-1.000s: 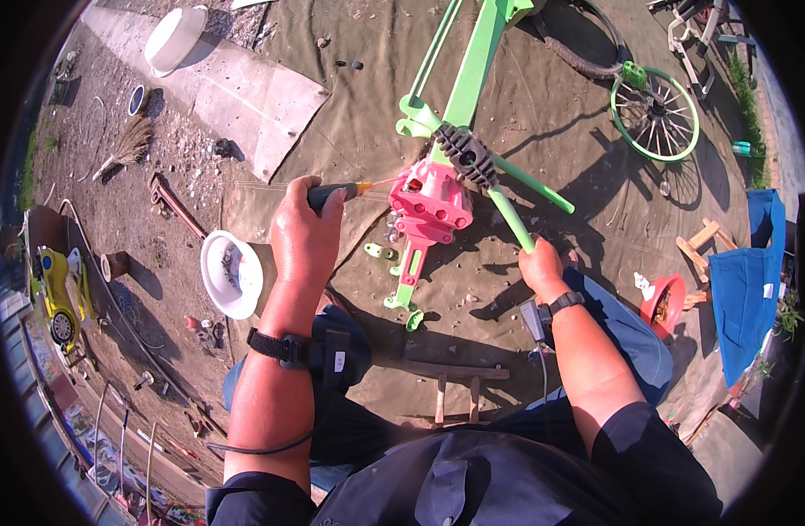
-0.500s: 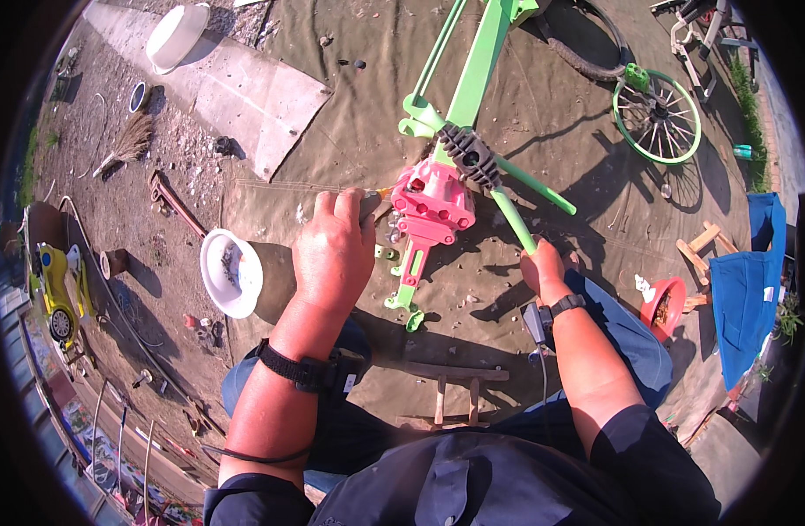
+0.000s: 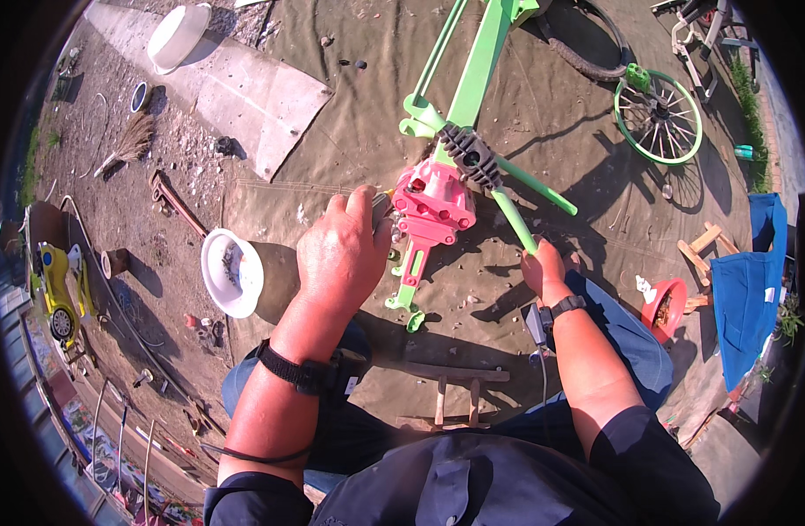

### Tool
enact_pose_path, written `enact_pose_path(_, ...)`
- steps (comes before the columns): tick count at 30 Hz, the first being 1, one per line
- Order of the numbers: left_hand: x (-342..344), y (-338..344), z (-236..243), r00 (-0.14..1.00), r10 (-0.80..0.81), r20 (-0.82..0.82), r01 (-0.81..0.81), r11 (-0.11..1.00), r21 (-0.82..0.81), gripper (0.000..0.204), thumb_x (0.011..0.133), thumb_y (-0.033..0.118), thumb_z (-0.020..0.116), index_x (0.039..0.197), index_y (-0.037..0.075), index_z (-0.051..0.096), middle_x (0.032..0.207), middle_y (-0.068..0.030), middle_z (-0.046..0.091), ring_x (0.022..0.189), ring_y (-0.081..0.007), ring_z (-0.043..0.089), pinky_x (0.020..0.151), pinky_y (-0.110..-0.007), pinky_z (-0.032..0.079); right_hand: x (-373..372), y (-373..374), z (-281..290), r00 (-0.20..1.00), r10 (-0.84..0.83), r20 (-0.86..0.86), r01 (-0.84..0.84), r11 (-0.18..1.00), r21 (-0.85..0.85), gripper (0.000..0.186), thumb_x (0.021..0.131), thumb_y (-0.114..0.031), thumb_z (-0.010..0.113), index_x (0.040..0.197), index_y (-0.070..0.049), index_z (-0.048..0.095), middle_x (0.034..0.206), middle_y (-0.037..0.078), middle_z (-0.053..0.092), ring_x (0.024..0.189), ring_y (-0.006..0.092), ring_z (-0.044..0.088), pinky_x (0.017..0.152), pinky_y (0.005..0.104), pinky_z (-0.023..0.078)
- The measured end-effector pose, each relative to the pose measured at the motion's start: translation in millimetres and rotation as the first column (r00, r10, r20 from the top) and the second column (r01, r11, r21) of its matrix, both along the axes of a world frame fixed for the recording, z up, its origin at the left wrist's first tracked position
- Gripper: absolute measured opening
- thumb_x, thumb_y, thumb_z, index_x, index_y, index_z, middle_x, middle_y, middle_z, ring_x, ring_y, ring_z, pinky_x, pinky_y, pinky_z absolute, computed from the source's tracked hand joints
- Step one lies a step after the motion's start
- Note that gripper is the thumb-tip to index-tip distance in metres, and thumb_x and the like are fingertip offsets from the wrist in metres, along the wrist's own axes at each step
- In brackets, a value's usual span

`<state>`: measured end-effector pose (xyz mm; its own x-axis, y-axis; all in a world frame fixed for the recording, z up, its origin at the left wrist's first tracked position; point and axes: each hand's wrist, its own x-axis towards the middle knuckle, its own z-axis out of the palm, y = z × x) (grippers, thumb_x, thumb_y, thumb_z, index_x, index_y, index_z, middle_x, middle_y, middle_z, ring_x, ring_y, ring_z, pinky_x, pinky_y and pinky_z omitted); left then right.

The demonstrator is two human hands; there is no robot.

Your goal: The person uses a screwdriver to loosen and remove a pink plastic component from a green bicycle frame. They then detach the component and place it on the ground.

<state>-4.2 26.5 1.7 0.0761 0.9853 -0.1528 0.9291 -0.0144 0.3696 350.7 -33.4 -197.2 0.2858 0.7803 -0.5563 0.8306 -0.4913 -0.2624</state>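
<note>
My dark shirt (image 3: 446, 482) is closest to me, and a black strap (image 3: 293, 373) goes around my left wrist. A low wooden stool (image 3: 446, 372) is just past my shirt. My right hand (image 3: 545, 267) is wrapped around the low end of a green bar (image 3: 515, 219), and it has stayed put. My left hand (image 3: 341, 254) grips a small dark tool (image 3: 381, 207). A second ago this hand was more to the left. Now it has come in and turned, so its back hides most of the tool. The yellow bit of the tool is right by the side of the pink part (image 3: 433, 210), so I think the tool is up close to it now. I can't see the tip, so I can't tell if it touches. The pink part is in the middle, in front of me, on the end of a long green beam (image 3: 473, 88). A black bumpy block (image 3: 470, 156) sits at the top of the pink part. Farther off to the right is a green wheel (image 3: 659, 112)
</note>
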Motion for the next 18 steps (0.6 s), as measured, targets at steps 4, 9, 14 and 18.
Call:
enact_pose_path(4, -0.7, -0.4, -3.4, 0.988, -0.109, 0.113, 0.107, 0.994, 0.022, 0.032, 0.088, 0.013, 0.064, 0.118, 0.008, 0.057, 0.116, -0.0204, 0.057, 0.088, -0.0398, 0.068, 0.072, -0.050, 0.056, -4.9, 0.2, 8.4, 0.999, -0.038, -0.016, 0.038, 0.999, -0.010, 0.027, 0.089, -0.020, 0.060, 0.114, -0.010, 0.065, 0.101, 0.021, 0.070, 0.100, 0.0425, 0.066, 0.082, 0.0481, 0.052)
enact_pose_path(9, 3.5, 4.7, -3.0, 1.000, 0.007, 0.019, -0.006, 0.996, -0.085, 0.034, 0.088, 0.016, 0.065, 0.120, 0.008, 0.055, 0.111, -0.0197, 0.058, 0.087, -0.0409, 0.067, 0.072, -0.051, 0.055, -0.7, -0.9, 4.8, 1.000, 0.013, -0.002, -0.013, 1.000, 0.000, 0.028, 0.089, -0.021, 0.060, 0.114, -0.009, 0.065, 0.102, 0.021, 0.070, 0.101, 0.0423, 0.066, 0.084, 0.0471, 0.053)
enact_pose_path(14, 3.5, 2.5, -4.1, 0.987, -0.088, 0.138, 0.080, 0.995, 0.059, 0.040, 0.090, 0.026, 0.068, 0.122, 0.008, 0.053, 0.108, -0.0204, 0.060, 0.087, -0.0411, 0.068, 0.072, -0.050, 0.055, -11.1, 1.5, 18.0, 0.999, -0.001, 0.032, 0.002, 1.000, -0.007, 0.029, 0.090, -0.021, 0.059, 0.115, -0.008, 0.065, 0.101, 0.021, 0.071, 0.100, 0.0422, 0.067, 0.083, 0.0463, 0.053)
enact_pose_path(18, 5.1, 9.4, -2.3, 0.996, 0.061, 0.070, -0.058, 0.997, -0.048, 0.043, 0.088, 0.023, 0.069, 0.124, 0.007, 0.052, 0.111, -0.0214, 0.060, 0.091, -0.0429, 0.066, 0.076, -0.050, 0.054, -4.2, 0.5, 13.0, 0.999, 0.032, -0.014, -0.032, 0.999, 0.019, 0.029, 0.090, -0.020, 0.058, 0.115, -0.009, 0.065, 0.100, 0.021, 0.071, 0.099, 0.0424, 0.067, 0.083, 0.0454, 0.053)
